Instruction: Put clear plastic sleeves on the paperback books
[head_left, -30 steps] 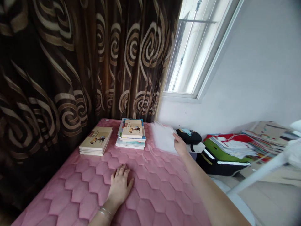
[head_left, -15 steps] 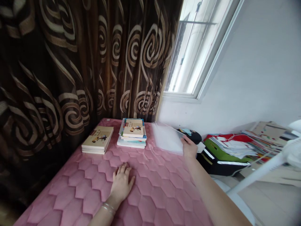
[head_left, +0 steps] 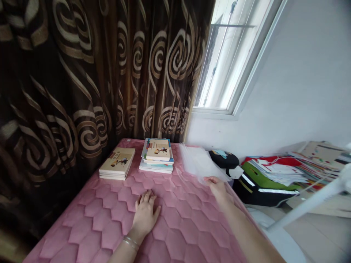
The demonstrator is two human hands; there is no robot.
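Observation:
My left hand (head_left: 146, 212) lies palm down on the pink quilted mattress (head_left: 181, 233), fingers loosely spread and holding nothing. At the mattress's right side, my right hand (head_left: 219, 190) pinches the near edge of some clear plastic sheets (head_left: 196, 160); its fingertips are slightly blurred. These sheets look thin and layered, and their right end reaches the mattress edge. Beyond my left hand stands a stack of mixed books (head_left: 157, 155), with a cream-covered book on top. Left of it is a shorter stack of matching cream books (head_left: 117, 164).
Dark curtains (head_left: 137, 73) with swirls hang behind the mattress. A black case (head_left: 223, 159) sits beyond the right edge, near a green and black bag (head_left: 260, 182) topped with papers. Farther right are piled papers (head_left: 315, 168) and a white fan stand (head_left: 304, 204).
My right hand has moved from the sheets' right end toward me, to their near edge. The sheets now lie flatter, and the black case shows more. My left hand stays in place.

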